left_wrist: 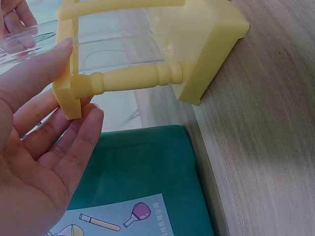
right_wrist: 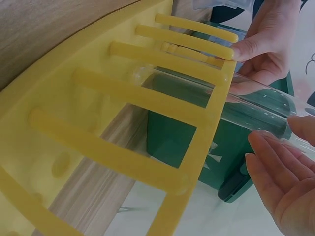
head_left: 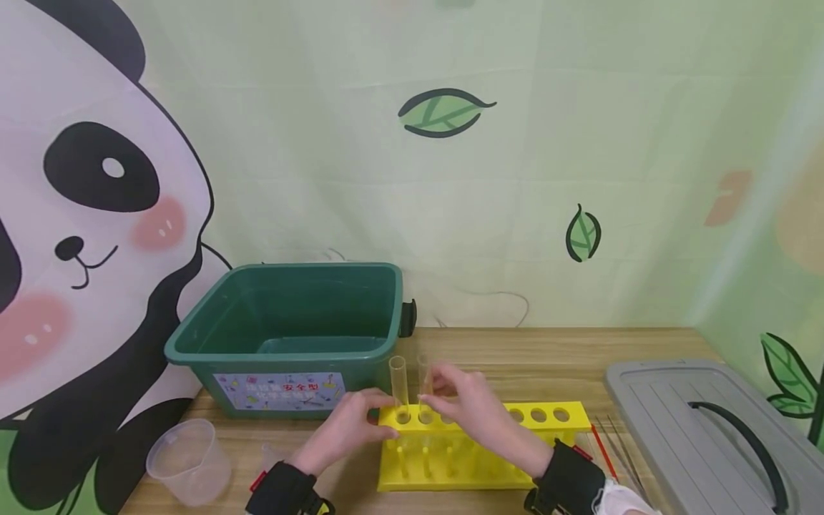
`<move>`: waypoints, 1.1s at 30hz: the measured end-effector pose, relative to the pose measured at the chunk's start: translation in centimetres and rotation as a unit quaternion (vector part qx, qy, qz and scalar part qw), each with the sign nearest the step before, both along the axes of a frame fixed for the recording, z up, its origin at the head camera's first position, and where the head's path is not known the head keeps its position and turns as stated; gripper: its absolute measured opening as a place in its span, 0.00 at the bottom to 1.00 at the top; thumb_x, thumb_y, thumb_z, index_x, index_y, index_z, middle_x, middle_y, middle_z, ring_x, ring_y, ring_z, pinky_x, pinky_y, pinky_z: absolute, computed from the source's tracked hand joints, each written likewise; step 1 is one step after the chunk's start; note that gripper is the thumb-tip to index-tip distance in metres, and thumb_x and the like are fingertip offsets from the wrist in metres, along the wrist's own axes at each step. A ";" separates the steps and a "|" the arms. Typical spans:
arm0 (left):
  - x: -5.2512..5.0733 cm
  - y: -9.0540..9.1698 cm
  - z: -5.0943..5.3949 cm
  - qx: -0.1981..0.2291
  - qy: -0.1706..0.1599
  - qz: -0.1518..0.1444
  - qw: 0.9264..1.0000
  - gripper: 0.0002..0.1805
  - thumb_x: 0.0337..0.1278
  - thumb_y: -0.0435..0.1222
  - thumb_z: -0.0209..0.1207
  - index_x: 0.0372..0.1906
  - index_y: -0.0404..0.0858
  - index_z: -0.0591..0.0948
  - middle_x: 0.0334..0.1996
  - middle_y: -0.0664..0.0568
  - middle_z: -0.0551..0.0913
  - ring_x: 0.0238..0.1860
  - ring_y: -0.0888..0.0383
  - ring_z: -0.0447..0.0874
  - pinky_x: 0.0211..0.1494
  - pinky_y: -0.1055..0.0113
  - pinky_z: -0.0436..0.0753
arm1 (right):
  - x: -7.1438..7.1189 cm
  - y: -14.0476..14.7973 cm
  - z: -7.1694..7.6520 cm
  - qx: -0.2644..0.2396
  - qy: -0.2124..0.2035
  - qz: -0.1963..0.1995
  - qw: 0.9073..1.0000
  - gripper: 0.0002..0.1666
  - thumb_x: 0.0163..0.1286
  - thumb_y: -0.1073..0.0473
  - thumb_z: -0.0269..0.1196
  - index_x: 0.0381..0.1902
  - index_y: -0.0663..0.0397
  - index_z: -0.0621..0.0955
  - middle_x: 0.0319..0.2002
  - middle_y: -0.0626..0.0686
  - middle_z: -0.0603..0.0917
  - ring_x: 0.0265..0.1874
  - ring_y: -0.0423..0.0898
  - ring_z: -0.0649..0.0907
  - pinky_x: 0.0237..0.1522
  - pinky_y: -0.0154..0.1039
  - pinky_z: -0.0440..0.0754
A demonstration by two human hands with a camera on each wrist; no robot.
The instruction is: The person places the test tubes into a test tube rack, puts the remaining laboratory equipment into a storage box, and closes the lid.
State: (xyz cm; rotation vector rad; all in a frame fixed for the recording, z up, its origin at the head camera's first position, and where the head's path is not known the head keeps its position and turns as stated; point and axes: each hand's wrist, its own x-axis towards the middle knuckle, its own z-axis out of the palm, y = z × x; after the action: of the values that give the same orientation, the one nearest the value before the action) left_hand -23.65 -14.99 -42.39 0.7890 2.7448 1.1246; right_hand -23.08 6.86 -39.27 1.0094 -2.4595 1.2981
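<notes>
A yellow test tube rack (head_left: 450,481) stands on the wooden table, with two clear test tubes upright in its left-hand holes. My left hand (head_left: 347,425) grips the rack's left end, thumb on one side of the top bar and fingers on the other, as the left wrist view shows. Beside it is the first test tube (head_left: 398,383). Near its upper part, the second test tube (head_left: 423,372) is pinched between the thumb and fingers of my right hand (head_left: 473,408). In the right wrist view both tubes pass through the top bar towards the base.
Behind the rack on the left sits a green bin (head_left: 283,365) with a label. A clear plastic cup (head_left: 193,465) stands at front left. Right of the rack lie a red stick (head_left: 604,452), thin metal tools (head_left: 627,458) and a grey lid (head_left: 682,429) with a black handle.
</notes>
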 end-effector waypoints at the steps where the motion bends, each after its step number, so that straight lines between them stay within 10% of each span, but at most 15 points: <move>1: 0.0 0.0 0.0 0.000 0.000 0.000 1.000 0.22 0.41 0.36 0.69 0.44 0.31 0.80 0.40 0.48 0.78 0.39 0.54 0.74 0.36 0.68 0.76 | 0.0 0.0 -0.1 0.001 0.001 -0.001 1.000 0.10 0.56 0.68 0.65 0.33 0.57 0.74 0.30 0.49 0.82 0.32 0.42 0.81 0.30 0.29 0.77; 33: 0.0 0.0 -0.1 0.017 0.000 -0.005 1.000 0.22 0.41 0.34 0.69 0.44 0.29 0.80 0.40 0.46 0.78 0.41 0.52 0.75 0.36 0.68 0.77 | -0.1 0.1 -0.1 0.029 -0.012 -0.002 1.000 0.10 0.56 0.64 0.66 0.34 0.57 0.75 0.31 0.48 0.81 0.32 0.41 0.81 0.36 0.32 0.77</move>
State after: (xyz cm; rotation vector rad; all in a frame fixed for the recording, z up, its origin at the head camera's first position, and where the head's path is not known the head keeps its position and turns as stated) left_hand -23.61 -15.02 -42.45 0.8069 2.7257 1.1734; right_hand -23.15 6.96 -39.34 1.0079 -2.5281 1.2524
